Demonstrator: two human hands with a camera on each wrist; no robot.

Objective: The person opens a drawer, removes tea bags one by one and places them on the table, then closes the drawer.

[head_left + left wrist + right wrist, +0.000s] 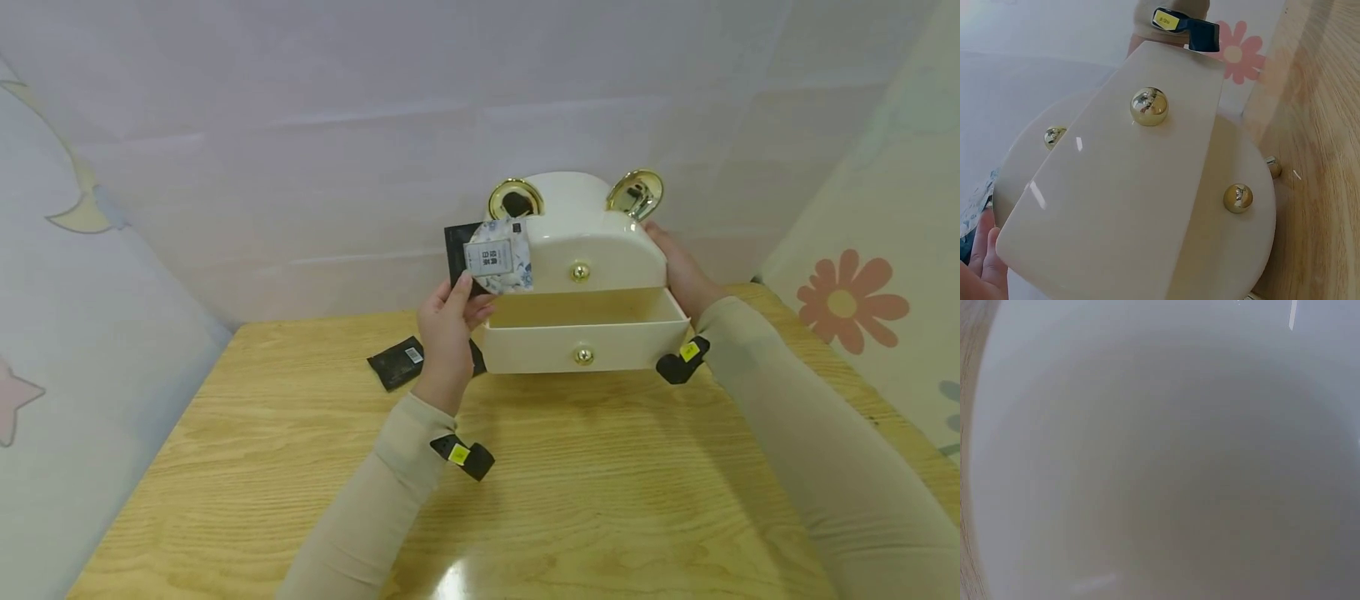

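Round marbled packet [501, 257] with grey label, pinched upright in left hand [447, 321], just beside left edge of cream drawer box [600, 242]. Lower drawer [585, 333] pulled open, gold knob [583, 356] at front. Right hand [678, 271] resting against box's right side, grip not discernible. Black sachet [397, 362] flat on wooden counter [525, 500] beside left hand.

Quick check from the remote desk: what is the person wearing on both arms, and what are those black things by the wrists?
Both arms wear snug beige sleeves down to the wrists; the hands are bare. On the left sleeve a small black clip-like device with a yellow label sits near the wrist. The right sleeve carries a matching black device with a yellow label. No cables show.
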